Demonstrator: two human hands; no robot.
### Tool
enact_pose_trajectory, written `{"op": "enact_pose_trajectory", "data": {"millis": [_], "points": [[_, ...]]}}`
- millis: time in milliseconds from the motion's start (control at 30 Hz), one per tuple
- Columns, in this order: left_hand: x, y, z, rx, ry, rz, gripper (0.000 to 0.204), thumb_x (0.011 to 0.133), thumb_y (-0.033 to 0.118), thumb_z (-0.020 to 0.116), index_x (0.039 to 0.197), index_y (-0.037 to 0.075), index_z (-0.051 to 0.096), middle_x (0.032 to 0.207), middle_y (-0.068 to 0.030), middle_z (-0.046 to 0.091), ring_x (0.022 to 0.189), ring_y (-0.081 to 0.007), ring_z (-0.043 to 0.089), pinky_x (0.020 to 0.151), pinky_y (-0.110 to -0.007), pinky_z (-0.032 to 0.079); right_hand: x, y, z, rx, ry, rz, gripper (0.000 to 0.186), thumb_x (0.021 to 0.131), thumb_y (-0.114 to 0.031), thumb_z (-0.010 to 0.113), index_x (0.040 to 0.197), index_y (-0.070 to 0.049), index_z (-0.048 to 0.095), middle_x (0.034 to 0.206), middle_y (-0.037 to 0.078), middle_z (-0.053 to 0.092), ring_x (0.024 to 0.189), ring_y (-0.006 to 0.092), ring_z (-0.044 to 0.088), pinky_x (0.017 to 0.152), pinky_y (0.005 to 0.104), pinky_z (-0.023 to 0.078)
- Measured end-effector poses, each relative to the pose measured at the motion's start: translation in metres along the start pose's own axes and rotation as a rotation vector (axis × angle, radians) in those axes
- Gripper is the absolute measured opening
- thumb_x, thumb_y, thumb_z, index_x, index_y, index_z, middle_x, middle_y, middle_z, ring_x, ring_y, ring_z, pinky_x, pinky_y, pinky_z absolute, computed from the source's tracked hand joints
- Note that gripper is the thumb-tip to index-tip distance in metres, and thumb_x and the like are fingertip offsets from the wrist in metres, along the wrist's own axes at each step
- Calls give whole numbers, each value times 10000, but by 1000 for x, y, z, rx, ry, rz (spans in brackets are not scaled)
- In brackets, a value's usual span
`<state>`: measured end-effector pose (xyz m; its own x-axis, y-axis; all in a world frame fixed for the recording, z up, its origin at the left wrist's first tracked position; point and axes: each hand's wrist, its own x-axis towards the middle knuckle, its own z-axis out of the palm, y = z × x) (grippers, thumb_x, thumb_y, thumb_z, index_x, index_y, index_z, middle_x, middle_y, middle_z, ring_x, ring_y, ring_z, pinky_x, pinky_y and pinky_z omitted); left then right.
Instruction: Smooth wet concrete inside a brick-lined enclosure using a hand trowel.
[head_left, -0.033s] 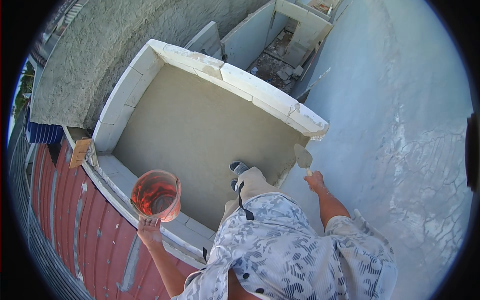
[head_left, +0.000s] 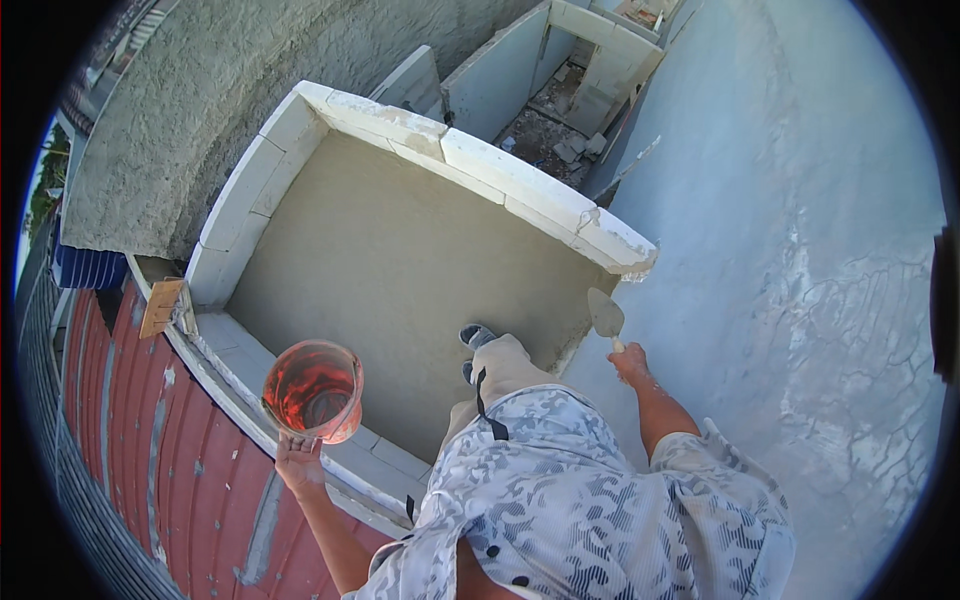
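Note:
My left hand [head_left: 299, 462] grips the near rim of a reddish-orange bucket [head_left: 315, 388], fingers curled at its edge. The bucket is tilted so that I look into it; grey residue coats its inside and bottom. In my right hand [head_left: 631, 364] is a pointing trowel [head_left: 606, 313], closed round its pale handle, the blade pointing away from me. The trowel is beside the right end of the block wall and apart from it. My feet, in dark shoes [head_left: 477, 336], stand on the smooth grey floor [head_left: 370, 240] inside the low walls.
Low white block walls [head_left: 540, 182] border the floor ahead and at left. A red corrugated roof [head_left: 150, 430] lies beyond the left edge, with a small wooden board [head_left: 161, 307] there. Rubble [head_left: 560, 140] fills an opening beyond the far wall. A pale plastered surface [head_left: 760, 260] rises at right.

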<state>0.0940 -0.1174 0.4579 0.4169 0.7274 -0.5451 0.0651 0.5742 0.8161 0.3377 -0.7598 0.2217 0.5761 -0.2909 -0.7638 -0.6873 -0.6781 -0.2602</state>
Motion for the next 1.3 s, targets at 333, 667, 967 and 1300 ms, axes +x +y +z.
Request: {"op": "enact_pose_trajectory", "data": {"millis": [333,667,967,1300], "points": [[29,-22,2,-9,-71,-8,475,968,366,502,1348,93,583,1159,-48,675,957,-225,671,908,-440,478,29,-12,15,-6,105,-217,332,825,-188,778,974,60,615,751,170,670,546,266,664,473,402,533],[73,-53,107,67,-67,-9,494,971,356,483,1382,91,553,1200,-54,673,980,-202,685,958,-411,482,120,-108,-5,390,143,-27,313,737,-206,829,922,-10,670,792,143,690,646,290,674,612,443,534],[138,-79,266,148,-9,-213,438,984,346,478,1328,92,575,1102,-40,656,862,-186,613,830,-374,503,184,-186,-52,437,24,-42,200,790,-93,789,845,-13,614,600,51,555,441,168,538,380,341,426],[203,-102,378,192,-226,-290,433,929,361,594,1233,52,590,1073,-41,675,939,-197,647,854,-380,511,219,-216,-82,634,1,107,177,816,-64,782,877,-39,618,629,36,554,424,144,520,378,321,427]]}}
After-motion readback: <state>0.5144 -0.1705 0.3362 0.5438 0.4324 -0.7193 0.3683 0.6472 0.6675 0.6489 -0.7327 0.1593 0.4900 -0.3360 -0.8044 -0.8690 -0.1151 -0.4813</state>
